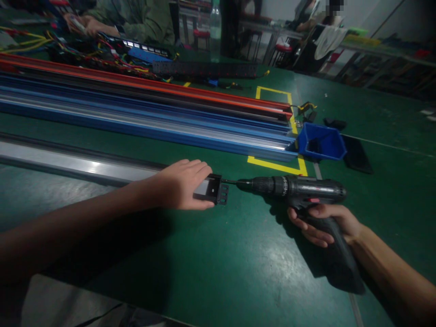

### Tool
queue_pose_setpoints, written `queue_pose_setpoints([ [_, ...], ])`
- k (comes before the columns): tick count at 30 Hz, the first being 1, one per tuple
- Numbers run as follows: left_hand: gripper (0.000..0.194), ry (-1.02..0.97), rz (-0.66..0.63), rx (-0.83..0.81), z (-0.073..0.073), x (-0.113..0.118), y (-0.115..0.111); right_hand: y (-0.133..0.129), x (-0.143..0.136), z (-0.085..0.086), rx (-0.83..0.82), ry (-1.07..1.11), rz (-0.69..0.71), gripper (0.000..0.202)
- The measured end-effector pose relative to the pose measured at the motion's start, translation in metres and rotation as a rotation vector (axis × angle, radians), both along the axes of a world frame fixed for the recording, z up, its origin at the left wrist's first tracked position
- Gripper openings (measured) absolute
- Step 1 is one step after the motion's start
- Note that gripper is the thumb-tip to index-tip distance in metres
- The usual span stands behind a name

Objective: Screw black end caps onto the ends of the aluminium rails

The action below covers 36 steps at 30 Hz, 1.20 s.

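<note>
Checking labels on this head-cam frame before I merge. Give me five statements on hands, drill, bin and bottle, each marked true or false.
1. The right hand holds the power drill. True.
2. The drill's bit points away from the black end piece. False: it points at it, tip at the end piece.
3. The left hand lies over the silver bar near its end. True.
4. The blue bin lies on its side. False: it is upright, opening up.
5. The clear bottle stands upright. True.
</note>
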<state>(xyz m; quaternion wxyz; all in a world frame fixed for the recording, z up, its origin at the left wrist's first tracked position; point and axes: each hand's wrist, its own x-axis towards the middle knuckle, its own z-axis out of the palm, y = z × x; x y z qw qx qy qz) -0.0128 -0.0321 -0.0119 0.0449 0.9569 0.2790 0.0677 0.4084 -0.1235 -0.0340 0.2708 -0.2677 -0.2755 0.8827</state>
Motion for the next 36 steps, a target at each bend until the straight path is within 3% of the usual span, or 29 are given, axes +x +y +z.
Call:
queue_pose_setpoints([
  [36, 0.058, -0.034, -0.015, 0.017, 0.0025, 0.0001, -0.0045, -0.0009, 0.0018, -0.0037, 0.026, -0.025, 0.015, 0.035],
])
